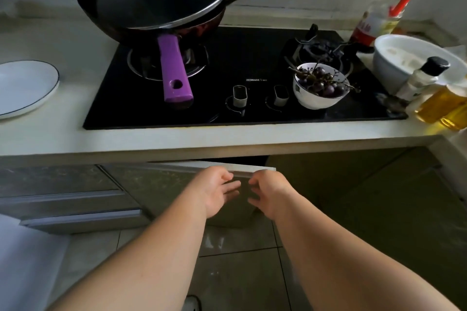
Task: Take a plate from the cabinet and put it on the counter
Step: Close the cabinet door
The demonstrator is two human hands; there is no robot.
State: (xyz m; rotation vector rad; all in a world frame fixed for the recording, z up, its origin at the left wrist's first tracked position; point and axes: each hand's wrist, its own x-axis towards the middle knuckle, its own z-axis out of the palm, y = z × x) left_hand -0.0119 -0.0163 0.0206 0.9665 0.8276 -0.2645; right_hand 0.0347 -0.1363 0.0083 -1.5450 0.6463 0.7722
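Observation:
A white plate with a thin dark rim (24, 87) lies on the pale counter (63, 131) at the far left. Below the counter, a grey cabinet door (164, 184) stands swung partly outward, with a dark gap behind its top edge. My left hand (217, 190) and my right hand (269, 192) hover side by side in front of the door's free edge. Both have their fingers spread and hold nothing. The inside of the cabinet is too dark to see.
A black gas hob (240, 63) holds a lidded wok with a purple handle (174, 70) and a white bowl of grapes (319, 86). A white basin (409, 58) and oil bottles (444, 103) crowd the right. Closed drawers (68, 197) sit lower left above the tiled floor.

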